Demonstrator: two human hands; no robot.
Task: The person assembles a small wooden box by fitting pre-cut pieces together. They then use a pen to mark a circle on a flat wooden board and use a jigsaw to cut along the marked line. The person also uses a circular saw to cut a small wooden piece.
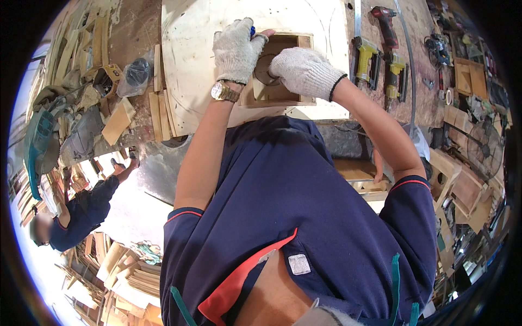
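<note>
Both of my hands wear white knitted gloves over a small rectangular wooden box or frame (304, 41), which lies on a pale plywood sheet (190, 65). My left hand (236, 51) is closed at the box's left side, with a bare fingertip sticking out toward its far edge. A small blue thing (253, 31) shows between its fingers; most of it is hidden. My right hand (307, 73) reaches over the box's right side with its fingers curled down toward the inside. Whatever those fingers hold, if anything, is hidden by the glove.
Right of the sheet lie a red-black cordless drill (385, 24) and two yellow nail guns (367, 58) beside a hose (411, 70). A teal circular saw (41, 136), wood offcuts (118, 120) and a bagged black roll (137, 73) are at the left. Another person (81, 212) is at lower left.
</note>
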